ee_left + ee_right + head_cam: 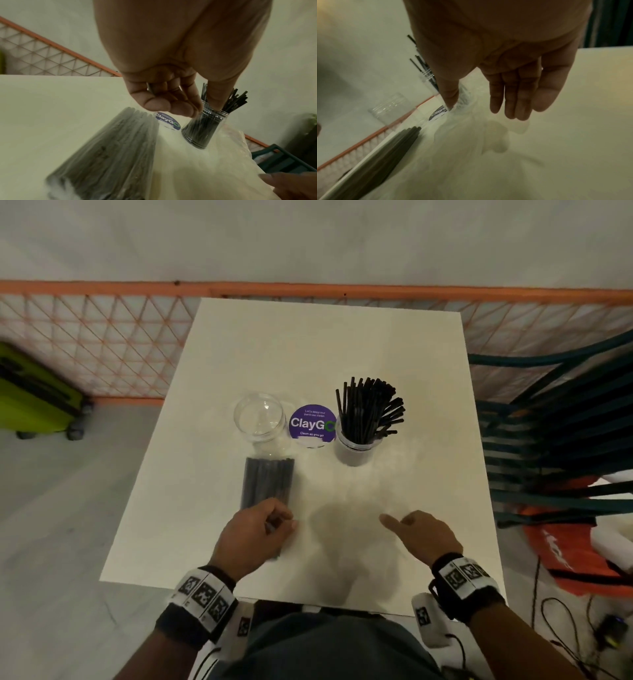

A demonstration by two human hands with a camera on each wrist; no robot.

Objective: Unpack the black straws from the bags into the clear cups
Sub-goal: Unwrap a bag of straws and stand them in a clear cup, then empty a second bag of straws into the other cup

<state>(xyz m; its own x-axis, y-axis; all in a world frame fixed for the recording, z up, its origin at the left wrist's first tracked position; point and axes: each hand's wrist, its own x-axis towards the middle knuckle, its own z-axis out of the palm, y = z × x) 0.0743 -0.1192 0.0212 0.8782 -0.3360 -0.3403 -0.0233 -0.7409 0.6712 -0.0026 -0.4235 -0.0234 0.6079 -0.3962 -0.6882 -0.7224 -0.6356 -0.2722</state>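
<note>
The white surface [342, 344] carries everything, largest first: a sealed bag of black straws [268, 484] lying flat on the left, its far end just short of the empty clear cup [259, 419]. To the right stands the filled cup [358, 446], bristling with loose straws [371, 409], and between the two cups lies a round purple sticker [312, 424]. An emptied clear bag [228, 136] seems to lie crumpled beside the filled cup, though it is faint.

The left hand [255, 534] curls over the near end of the full bag; the wrist view is too blurred to show whether its fingers pinch the plastic. The right hand [423, 534] hovers flat and relaxed, holding nothing.

The step in hand looks like opening this second bag. It would go best if the left hand pins the bundle firmly while the right tears the near end, keeping the straws together so they slide upright into the empty cup in one bunch rather than scattering.
</note>
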